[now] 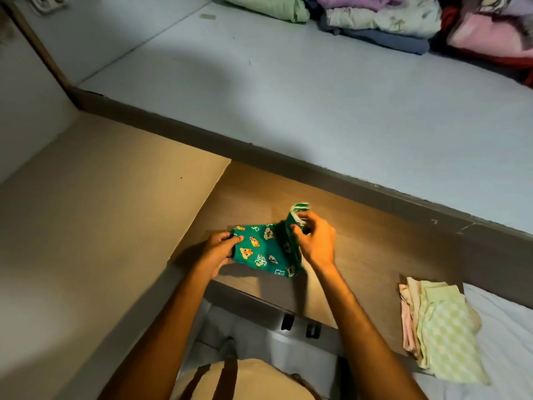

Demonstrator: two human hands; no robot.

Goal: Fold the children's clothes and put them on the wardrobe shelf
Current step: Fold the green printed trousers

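We hold a small green garment (266,249) printed with yellow-and-white cartoon animals, spread between both hands above a wooden surface. Left edge pinched at our left hand (219,249); right end lifted and turned upright in our right hand (313,241), white-trimmed edge showing above the fingers. Right of and nearer than the right hand: a flat folded stack, green-checked piece (444,333) on top. Far beyond both hands, on the wardrobe shelf (288,90), folded piles (383,18) in green, purple, blue, pink.
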